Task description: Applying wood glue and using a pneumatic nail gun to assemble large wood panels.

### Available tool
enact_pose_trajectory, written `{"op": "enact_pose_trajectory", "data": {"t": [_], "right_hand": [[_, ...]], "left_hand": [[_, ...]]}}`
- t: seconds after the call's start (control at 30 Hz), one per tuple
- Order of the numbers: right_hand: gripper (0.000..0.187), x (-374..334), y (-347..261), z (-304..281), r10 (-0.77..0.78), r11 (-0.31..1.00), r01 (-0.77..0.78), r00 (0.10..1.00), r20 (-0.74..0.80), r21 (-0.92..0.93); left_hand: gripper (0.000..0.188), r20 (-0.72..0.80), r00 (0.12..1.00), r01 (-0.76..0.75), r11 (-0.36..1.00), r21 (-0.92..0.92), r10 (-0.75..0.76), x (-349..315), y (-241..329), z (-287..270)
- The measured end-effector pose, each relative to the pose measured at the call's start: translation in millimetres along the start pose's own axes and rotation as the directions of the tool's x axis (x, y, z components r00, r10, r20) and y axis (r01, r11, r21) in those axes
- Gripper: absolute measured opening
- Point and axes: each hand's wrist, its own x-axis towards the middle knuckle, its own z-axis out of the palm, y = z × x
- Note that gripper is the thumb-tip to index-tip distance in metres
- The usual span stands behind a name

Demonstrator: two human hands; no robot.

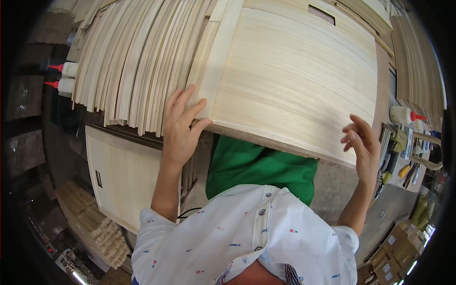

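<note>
A pale wooden panel (294, 85) lies flat before me, with a rectangular slot (322, 15) near its far edge. Along its left side runs a narrow wooden strip (216, 66). My left hand (179, 130) rests at the near left corner, fingers spread over the strip's end, thumb by the panel's front edge. Over the near right corner is my right hand (363, 149), its fingers loosely bent and apart with nothing in them. Whether its fingertips touch the wood I cannot tell.
Many thin wooden strips (137, 66) lie side by side left of the panel. White bottles with red tips stand left (65, 86) and right (400, 115). Hand tools (406, 171) lie at right. Another slotted panel (133, 171) leans below left. Cardboard boxes (392, 254) sit lower right.
</note>
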Motion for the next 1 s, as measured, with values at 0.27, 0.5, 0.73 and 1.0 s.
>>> {"op": "enact_pose_trajectory", "data": {"t": [0.27, 0.5, 0.73, 1.0], "right_hand": [[0.037, -18.5, 74.0, -140.9, -0.127, 0.965, -0.013, 0.851, -0.510, -0.262], [0.050, -18.1, 157.7, -254.4, -0.139, 0.592, -0.403, 0.802, -0.581, -0.698], [0.051, -2.5, 163.4, -270.6, 0.191, 0.780, -0.463, 0.817, -0.545, -0.421], [0.033, 5.1, 146.9, -266.5, 0.449, 0.888, -0.453, 0.813, -0.371, 0.082]], "left_hand": [[0.035, -0.038, 0.932, -0.346, 0.918, 0.193, 0.359, 136.3, 10.2, 16.6], [0.039, -0.026, 0.953, -0.273, 0.894, 0.354, 0.301, 269.9, -14.1, 90.7], [0.040, -0.117, 0.961, -0.184, 0.897, 0.403, 0.250, 273.8, -15.0, 102.4], [0.042, -0.109, 0.989, -0.067, 0.968, 0.242, 0.096, 279.1, -22.1, 101.2]]}}
